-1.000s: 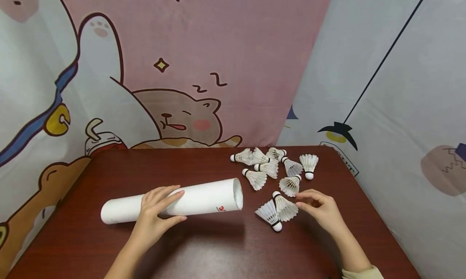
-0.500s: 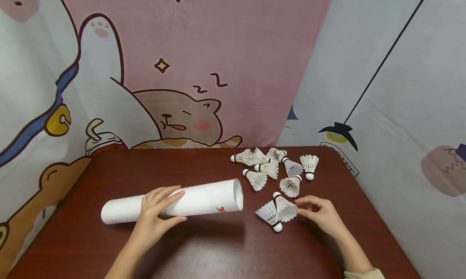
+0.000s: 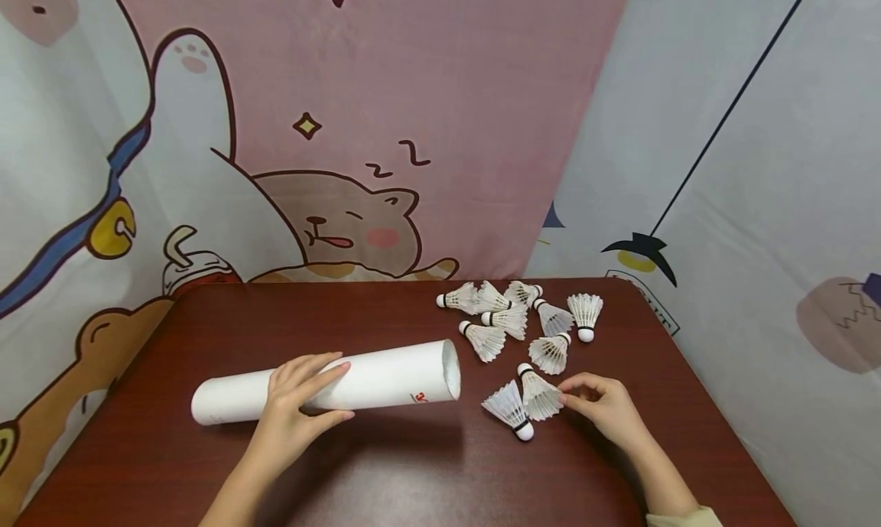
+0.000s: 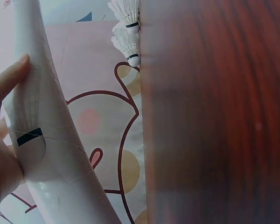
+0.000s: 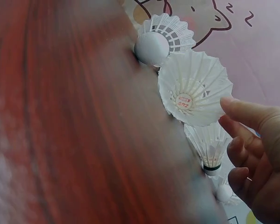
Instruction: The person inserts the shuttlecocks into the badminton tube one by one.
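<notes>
My left hand (image 3: 296, 401) grips a long white shuttlecock tube (image 3: 395, 375) round its middle, thumb on the near side. The tube lies tilted, its open mouth raised and facing right; red print shows near that end. With thumb and forefinger, my right hand (image 3: 606, 408) pinches the feather rim of a white feather shuttlecock (image 3: 539, 395), whose cork points up and left. In the right wrist view, the open skirt of this shuttlecock (image 5: 196, 88) faces the camera. Right beside it lies another shuttlecock (image 3: 509, 410), its cork toward the front.
Farther back, several white shuttlecocks lie in a loose group, among them a near one (image 3: 549, 353), a left one (image 3: 483, 340) and a right one (image 3: 585, 316). All rest on a dark red-brown table (image 3: 385, 481). A cartoon-print cloth (image 3: 475, 129) hangs behind the table.
My right hand has come down slightly to the shuttlecock's rim and now pinches it. That shuttlecock has shifted a little away from its neighbour. My left hand and the tube stay in place.
</notes>
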Tool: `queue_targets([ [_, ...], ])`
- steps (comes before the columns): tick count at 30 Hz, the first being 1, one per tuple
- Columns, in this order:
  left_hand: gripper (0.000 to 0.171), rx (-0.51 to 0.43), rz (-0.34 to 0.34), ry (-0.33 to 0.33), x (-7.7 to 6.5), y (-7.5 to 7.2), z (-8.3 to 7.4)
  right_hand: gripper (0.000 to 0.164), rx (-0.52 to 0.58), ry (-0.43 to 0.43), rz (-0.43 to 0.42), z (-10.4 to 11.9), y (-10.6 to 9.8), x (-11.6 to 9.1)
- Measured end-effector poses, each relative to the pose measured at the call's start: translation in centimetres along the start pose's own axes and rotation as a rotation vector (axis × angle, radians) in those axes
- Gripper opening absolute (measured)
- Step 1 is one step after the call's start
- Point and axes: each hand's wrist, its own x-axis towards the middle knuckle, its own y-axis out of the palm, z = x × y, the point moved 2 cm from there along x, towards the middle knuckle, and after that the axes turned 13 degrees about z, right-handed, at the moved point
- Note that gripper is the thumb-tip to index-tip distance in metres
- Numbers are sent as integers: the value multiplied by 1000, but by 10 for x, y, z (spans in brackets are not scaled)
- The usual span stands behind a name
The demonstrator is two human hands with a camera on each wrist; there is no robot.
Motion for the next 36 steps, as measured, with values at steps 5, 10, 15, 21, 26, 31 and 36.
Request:
queue_targets([
  [5, 63, -3, 8, -12, -1, 0, 2, 13, -4, 27, -34, -12, 3, 3],
  [10, 62, 1, 5, -7, -1, 1, 2, 11, -35, 43, -69, -36, 5, 6],
  [15, 62, 2, -5, 2, -1, 1, 2, 7, -68, 55, -141, -42, 4, 8],
  [21, 64, 3, 1, 0, 0, 1, 2, 6, -85, 67, -252, -37, 4, 9],
  [26, 62, -1, 8, -12, -1, 1, 2, 6, -53, 82, -315, -28, 0, 8],
  [31, 61, -3, -2, -7, 0, 0, 1, 7, 26, 44, -385, 6, -8, 7],
  [36, 63, -2, -12, 4, 1, 0, 1, 8, 99, -26, -416, 46, -12, 6],
])
